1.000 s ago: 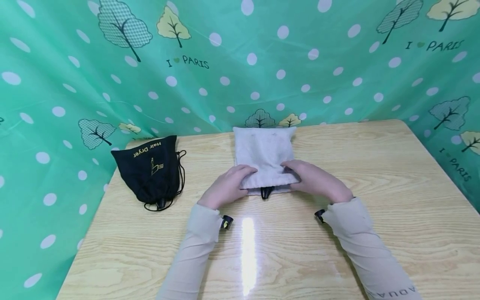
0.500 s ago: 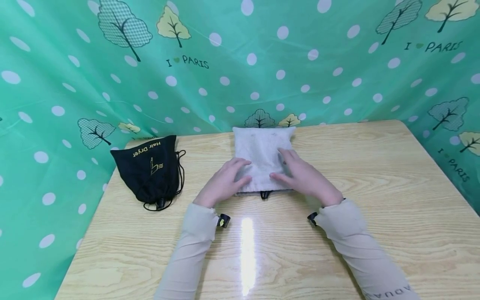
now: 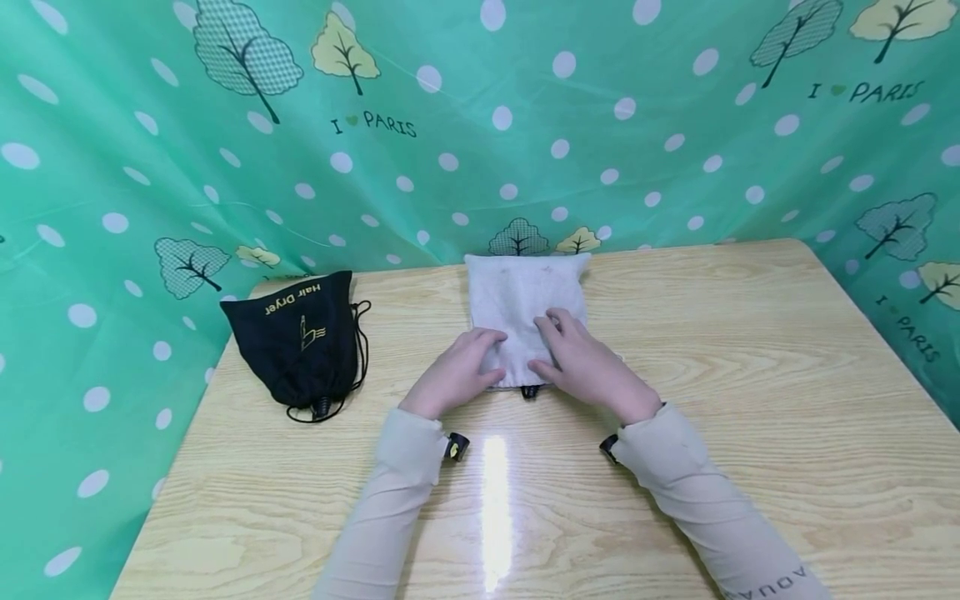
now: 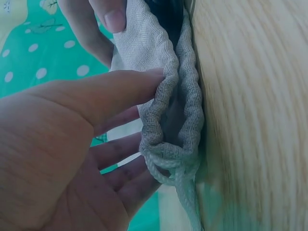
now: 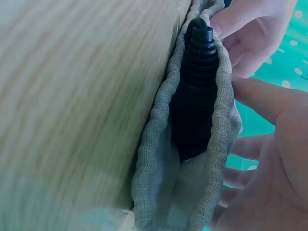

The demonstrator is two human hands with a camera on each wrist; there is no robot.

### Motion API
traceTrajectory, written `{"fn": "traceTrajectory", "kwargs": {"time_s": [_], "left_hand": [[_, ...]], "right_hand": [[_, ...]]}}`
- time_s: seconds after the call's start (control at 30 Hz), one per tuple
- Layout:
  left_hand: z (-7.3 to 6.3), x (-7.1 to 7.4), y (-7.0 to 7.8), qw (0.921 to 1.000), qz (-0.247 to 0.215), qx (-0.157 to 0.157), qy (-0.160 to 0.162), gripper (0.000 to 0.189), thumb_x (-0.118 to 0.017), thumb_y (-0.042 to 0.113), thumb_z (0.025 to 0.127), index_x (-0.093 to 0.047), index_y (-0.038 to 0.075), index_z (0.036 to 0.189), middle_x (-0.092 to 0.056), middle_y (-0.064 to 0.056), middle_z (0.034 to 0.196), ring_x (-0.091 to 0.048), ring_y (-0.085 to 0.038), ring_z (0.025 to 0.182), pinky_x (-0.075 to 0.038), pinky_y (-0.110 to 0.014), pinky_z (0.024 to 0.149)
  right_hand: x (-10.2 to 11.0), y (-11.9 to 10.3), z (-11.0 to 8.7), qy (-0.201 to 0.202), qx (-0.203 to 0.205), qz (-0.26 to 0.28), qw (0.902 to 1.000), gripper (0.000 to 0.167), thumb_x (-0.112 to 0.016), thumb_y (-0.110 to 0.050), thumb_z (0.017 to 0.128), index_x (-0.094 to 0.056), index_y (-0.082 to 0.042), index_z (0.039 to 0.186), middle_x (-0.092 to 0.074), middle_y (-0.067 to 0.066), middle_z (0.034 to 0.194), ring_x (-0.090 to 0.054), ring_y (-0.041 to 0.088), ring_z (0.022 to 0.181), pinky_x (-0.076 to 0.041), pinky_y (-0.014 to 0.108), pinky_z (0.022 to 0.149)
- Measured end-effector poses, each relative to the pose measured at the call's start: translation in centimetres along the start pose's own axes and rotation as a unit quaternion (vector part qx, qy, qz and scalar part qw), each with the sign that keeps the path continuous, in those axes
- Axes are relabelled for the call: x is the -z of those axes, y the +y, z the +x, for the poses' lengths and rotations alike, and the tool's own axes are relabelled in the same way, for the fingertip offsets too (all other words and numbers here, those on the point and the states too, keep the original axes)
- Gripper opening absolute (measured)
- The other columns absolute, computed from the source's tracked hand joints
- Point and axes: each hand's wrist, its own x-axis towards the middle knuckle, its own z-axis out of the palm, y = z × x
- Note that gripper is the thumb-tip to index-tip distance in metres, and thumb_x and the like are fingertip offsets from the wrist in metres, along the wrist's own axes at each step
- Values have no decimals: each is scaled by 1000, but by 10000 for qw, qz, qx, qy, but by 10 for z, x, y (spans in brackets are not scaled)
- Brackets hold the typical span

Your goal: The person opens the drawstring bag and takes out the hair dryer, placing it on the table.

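Note:
A light grey drawstring pouch (image 3: 510, 292) lies flat on the wooden table, its mouth toward me. Inside the mouth shows a black handle end with a ribbed cord sleeve (image 5: 199, 53), its tip just past the rim. My left hand (image 3: 456, 375) rests at the pouch's left front corner. Its thumb touches the upper rim (image 4: 166, 96), the other fingers spread loosely along the cloth; a grey drawstring (image 4: 183, 192) hangs by them. On the right part of the pouch lies my right hand (image 3: 588, 362), thumb at the rim, fingers bent lightly over the top.
A black drawstring bag (image 3: 303, 350) printed "Hair Dryer" lies at the table's left, its black cord (image 3: 365, 350) looped beside it. Behind the wooden table (image 3: 750, 375) hangs a green dotted cloth (image 3: 637, 150).
A second ago both hands held the pouch's mouth with its upper layer folded up and bulging. The top layer now lies flatter, and my right hand has moved inward to the left.

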Motion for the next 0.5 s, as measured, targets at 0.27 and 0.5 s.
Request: {"fn": "traceTrajectory", "kwargs": {"time_s": [0.27,0.5], "left_hand": [[1,-1,3,9997,243,48,24,54,-69,28,95,-51,9,142,-52,-7,145,-46,-22,137,-36,-37,116],[-1,1,7,9996,266,15,73,53,-72,26,92,-54,6,138,-56,-9,139,-52,-24,130,-40,-38,112]], "right_hand": [[1,-2,-1,-135,-93,20,9999,67,-60,-32,99,-34,4,150,-31,29,152,-40,43,137,-44,55,106],[3,-1,-1,-313,-145,126,9993,70,-57,-32,101,-28,4,153,-26,27,157,-35,43,141,-40,56,109]]}}
